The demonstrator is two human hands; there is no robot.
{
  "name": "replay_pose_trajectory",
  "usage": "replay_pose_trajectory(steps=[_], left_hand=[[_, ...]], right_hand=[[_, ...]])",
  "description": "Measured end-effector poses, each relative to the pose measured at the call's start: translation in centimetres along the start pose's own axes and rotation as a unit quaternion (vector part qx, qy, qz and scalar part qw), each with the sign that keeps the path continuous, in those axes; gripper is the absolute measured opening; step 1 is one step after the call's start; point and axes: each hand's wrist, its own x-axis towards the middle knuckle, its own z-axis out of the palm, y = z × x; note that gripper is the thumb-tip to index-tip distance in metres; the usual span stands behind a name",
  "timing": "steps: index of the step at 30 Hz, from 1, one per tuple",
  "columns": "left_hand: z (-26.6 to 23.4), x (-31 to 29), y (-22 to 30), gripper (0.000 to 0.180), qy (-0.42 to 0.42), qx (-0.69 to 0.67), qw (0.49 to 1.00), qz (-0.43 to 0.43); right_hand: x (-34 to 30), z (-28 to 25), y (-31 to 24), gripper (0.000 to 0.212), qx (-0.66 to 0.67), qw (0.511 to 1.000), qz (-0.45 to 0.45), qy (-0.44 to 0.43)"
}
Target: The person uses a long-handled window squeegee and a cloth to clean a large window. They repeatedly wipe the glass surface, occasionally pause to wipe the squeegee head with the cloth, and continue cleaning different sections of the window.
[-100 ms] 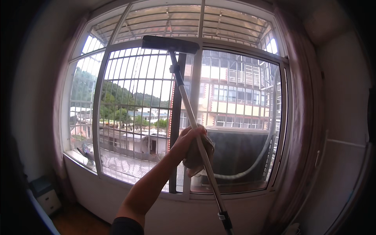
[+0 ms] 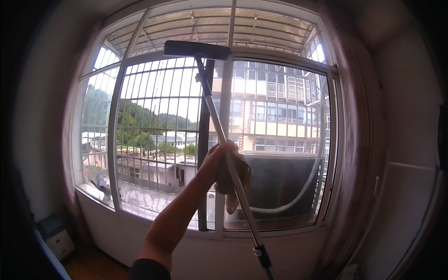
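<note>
near the lower edge, a dark sleeve cuff (image 2: 148, 270), partly cut off by the frame. rising from it, a bare forearm (image 2: 179, 210), reaching up and to the right toward the window. at its end, the left hand (image 2: 220, 161), wrapped around the pole (image 2: 228, 161) of a long-handled window squeegee, fingers curled shut on the shaft together with a brownish cloth (image 2: 235, 179) bunched against the far side of the pole; fingertips hidden behind cloth and shaft, so hard to tell exactly how much of the cloth sits in the grip. right hand nowhere in view.

lower down, the pole's dark locking collar (image 2: 261, 254), then the shaft running out of the bottom edge, its end cut off. upward from the hand, the silvery pole slanting left to the dark squeegee head (image 2: 197, 49), lying level against the upper part of the window glass (image 2: 275, 116), just over the top rail of the sash.

at lower left, in deep shadow, a small pale box-like thing (image 2: 58, 238) on the floor, too dark to identify. at right, a reddish curtain (image 2: 357, 154) hanging beside the frame, blurred toward the rim.

beyond the glass, a metal security grille (image 2: 156, 116), a pale hose (image 2: 305, 186) looping across a dark panel (image 2: 280, 179), wet ledge below. farther off, a multi-storey building (image 2: 275, 121), low roofs, green hillside (image 2: 140, 121), overcast sky. at the far left ledge, a dark shape, unclear.
</note>
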Motion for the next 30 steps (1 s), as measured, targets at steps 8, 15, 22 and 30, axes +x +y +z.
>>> replay_pose_trajectory(steps=[8, 15, 22, 30], left_hand=[[3.4, 3.6, 1.0, 0.030, 0.107, 0.083, 0.989, 0.058], [3.5, 2.5, -0.1, 0.033, 0.188, 0.354, 0.906, 0.138], [-1.9, -4.3, -0.9, 0.026, 0.134, 0.384, 0.906, 0.119], [-8.9, -11.0, 0.2, 0.025, 0.026, 0.376, 0.926, -0.020]], right_hand=[[4.4, 0.8, -6.1, 0.018, 0.130, 0.987, -0.038, 0.086], [12.8, 0.2, -13.1, 0.014, 0.158, 0.965, -0.170, 0.124], [21.6, 2.3, -23.2, 0.020, 0.160, 0.940, -0.265, 0.146], [27.4, 5.2, -33.2, 0.019, 0.265, 0.908, -0.300, 0.129]])
